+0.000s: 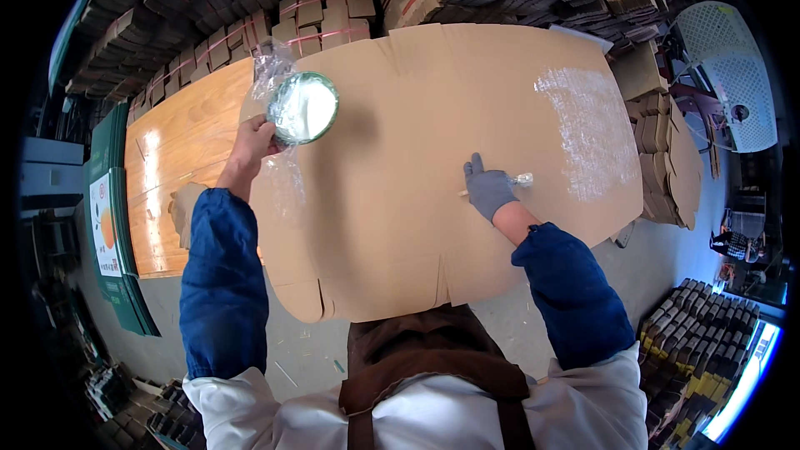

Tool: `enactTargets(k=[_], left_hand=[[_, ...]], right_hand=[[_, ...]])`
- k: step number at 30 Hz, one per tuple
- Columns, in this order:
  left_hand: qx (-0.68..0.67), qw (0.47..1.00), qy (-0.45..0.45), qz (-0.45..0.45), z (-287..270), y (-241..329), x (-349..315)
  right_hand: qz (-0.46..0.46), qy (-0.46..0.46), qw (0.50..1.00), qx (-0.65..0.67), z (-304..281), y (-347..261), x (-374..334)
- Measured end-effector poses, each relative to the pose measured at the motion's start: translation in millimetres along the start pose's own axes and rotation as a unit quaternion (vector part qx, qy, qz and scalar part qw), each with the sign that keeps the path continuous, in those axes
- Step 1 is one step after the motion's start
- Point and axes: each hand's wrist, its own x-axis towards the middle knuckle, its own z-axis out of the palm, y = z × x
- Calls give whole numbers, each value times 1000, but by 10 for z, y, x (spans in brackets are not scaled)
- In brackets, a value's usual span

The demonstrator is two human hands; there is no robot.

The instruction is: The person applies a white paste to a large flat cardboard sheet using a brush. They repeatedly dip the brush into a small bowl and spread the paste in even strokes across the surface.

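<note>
My left hand [253,144], bare, is closed on the edge of a round green-rimmed tub [305,107] above the left part of a large cardboard sheet [417,100]. The tub looks shiny and whitish inside, and crumpled clear plastic film [273,67] sticks out around it. In a grey glove, my right hand [490,189] is closed around a small brush [523,179] over the sheet's right half. The brush's pale handle end shows left of the glove; its head looks wet and whitish. White glossy streaks [587,133] cover the sheet's right side, with a fainter patch near its left edge.
A wooden board [187,150] lies left of the sheet, beside a stack of green printed cartons [108,225]. Strapped bundles of flat cardboard [329,17] line the back. More folded cardboard [667,158] and a pale perforated plastic chair [725,75] stand on the right.
</note>
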Motion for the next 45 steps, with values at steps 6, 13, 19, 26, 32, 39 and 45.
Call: enactTargets(k=[6,13,19,26,32,39,45], left_hand=[[-13,998,-53,-29,1679,23,312],[-4,999,-36,-40,2840,267,419],[-80,992,-82,-49,2835,78,423],[-172,973,-83,-133,2783,-46,277],[-31,988,139,67,2690,-402,-63],[150,936,-20,318,3442,-598,-946],[268,889,-3,371,3493,-603,-734]], right_hand=[[-40,11,999,-35,8,-25,-11],[-30,-1,996,85,60,22,74],[-9,-80,985,154,-87,-30,97],[-51,-67,989,119,-19,-9,78],[-61,-12,992,107,-44,18,13],[-62,-1,983,175,-4,134,18],[-79,95,990,69,-15,164,-101]])
